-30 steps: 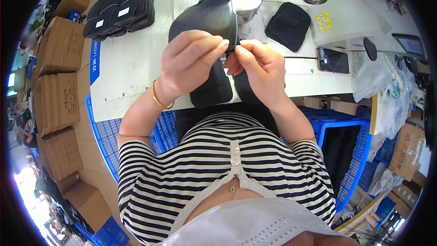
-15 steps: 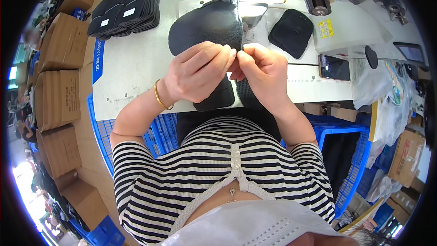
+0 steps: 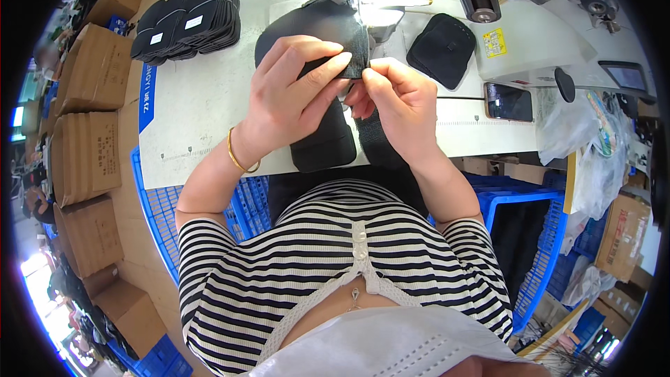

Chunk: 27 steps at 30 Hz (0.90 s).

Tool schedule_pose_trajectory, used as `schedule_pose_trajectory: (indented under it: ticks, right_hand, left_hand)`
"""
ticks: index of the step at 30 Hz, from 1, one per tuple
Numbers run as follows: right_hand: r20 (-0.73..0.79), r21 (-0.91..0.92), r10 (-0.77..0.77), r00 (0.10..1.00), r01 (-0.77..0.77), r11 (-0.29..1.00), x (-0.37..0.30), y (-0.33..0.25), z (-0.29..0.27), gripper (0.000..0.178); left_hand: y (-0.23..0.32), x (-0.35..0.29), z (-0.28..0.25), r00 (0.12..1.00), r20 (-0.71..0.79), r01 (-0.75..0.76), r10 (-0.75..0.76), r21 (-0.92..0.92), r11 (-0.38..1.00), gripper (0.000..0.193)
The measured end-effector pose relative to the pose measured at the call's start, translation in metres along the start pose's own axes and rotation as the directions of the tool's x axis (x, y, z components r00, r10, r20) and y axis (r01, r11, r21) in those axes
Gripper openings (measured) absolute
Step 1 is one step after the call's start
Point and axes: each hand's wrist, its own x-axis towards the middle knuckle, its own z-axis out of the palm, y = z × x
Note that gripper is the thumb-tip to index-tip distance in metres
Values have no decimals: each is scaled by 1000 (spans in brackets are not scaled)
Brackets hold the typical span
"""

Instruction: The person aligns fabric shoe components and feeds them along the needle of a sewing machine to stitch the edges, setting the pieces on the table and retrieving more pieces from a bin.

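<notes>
At the white worktop (image 3: 209,98), my left hand (image 3: 289,94) and right hand (image 3: 398,101) each pinched the near edge of one dark, rounded fabric panel (image 3: 307,24), both grips closed on it, the panel lying under the needle of the one grey sewing machine (image 3: 488,0). A second black fabric piece (image 3: 443,49) sat on the machine bed to my right. Two rows of stacked black pieces (image 3: 188,24) lay at far left, one dark phone (image 3: 508,101) at right.
</notes>
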Motion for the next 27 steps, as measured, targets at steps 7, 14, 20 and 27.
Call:
schedule_pose_trajectory:
  ticks: [7, 14, 20, 27]
  right_hand:
    - [-1, -23, -66, 998, 66, 998, 0, 1, 3, 21]
    - [-11, -2, -75, 997, 75, 997, 0, 4, 0, 19]
    - [5, -68, -51, 999, 51, 996, 0, -1, -3, 21]
    - [5, -37, -48, 999, 48, 998, -2, -4, -1, 21]
  left_hand:
    - [0, 6, -7, 991, 93, 110, -100, -120, 987, 37]
    - [7, 13, -6, 949, 119, 310, -290, -211, 927, 31]
    - [9, 10, 3, 964, 31, 263, -263, -203, 943, 28]
    - [1, 5, 11, 964, -80, -244, 254, 121, 962, 34]
